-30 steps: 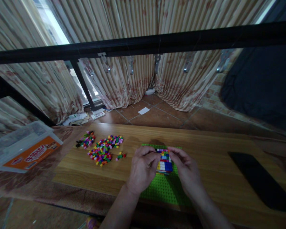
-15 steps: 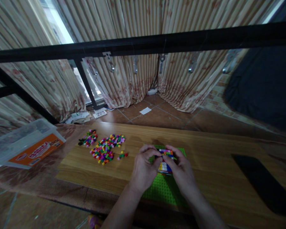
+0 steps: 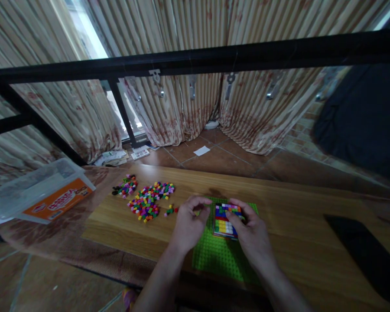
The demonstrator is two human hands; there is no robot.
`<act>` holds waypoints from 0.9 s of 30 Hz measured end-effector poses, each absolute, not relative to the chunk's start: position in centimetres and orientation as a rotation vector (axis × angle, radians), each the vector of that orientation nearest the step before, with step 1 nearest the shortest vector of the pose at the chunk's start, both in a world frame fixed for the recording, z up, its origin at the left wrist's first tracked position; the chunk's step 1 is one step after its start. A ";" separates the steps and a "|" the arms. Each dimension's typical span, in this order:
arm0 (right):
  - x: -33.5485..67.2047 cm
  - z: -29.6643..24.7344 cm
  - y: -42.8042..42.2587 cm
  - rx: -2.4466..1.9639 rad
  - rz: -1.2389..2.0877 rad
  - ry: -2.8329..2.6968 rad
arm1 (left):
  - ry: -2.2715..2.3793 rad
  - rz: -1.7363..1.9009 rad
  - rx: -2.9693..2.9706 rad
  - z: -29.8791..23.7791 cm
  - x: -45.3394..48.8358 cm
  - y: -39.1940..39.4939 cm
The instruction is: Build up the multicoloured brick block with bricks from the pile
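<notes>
A green studded baseplate lies on the wooden table in front of me. On its far half stands a block of small bricks in blue, yellow, red and green. My right hand rests against the block's right side, fingers curled on its edge. My left hand sits just left of the block, fingers curled in a loose pinch, a little apart from it; what it pinches, if anything, is too small to see. A heap of loose coloured bricks lies to the left.
A smaller cluster of bricks lies beyond the heap. A clear plastic box with an orange label stands at the far left. A flat black object lies at the right. A black metal rail crosses above; curtains hang behind.
My left hand has come off the brick block and drawn back to the left. The right hand stays on the block. The view has shifted slightly.
</notes>
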State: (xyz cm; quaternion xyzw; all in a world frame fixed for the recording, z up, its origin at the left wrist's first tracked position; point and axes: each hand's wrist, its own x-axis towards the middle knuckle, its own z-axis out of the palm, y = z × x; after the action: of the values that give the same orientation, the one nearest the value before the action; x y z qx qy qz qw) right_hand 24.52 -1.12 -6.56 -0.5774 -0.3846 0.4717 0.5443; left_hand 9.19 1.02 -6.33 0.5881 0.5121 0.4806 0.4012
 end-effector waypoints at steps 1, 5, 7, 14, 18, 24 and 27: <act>24.5 -6.5 -1.1 -1.375 1.114 -0.913 | 1.311 1.223 1.462 -6.5 9.1 1.1; 24.3 -6.4 -1.0 -1.386 1.085 -0.923 | 1.374 1.264 1.376 -6.7 8.6 1.6; 24.3 -6.5 -1.1 -1.392 1.079 -0.931 | 1.422 1.299 1.338 -6.8 7.8 2.0; 25.1 -7.4 -1.2 -1.366 1.132 -0.866 | 1.680 1.156 1.356 -7.0 1.7 3.3; 25.7 -7.5 -1.0 -1.361 1.014 -0.820 | 1.936 0.820 1.556 -6.3 -0.4 2.7; 26.1 -7.5 -1.1 -1.381 0.988 -0.820 | 2.041 0.556 1.915 -6.8 0.3 1.9; 26.1 -7.6 -1.0 -1.380 1.004 -0.825 | 1.967 0.617 2.063 -7.8 0.6 2.1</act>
State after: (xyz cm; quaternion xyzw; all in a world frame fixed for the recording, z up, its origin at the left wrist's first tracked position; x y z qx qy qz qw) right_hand 26.11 -1.02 -7.65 -0.5913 -0.3536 0.4301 0.5834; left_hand 0.55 2.08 -7.79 0.7029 0.6702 0.2102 0.1121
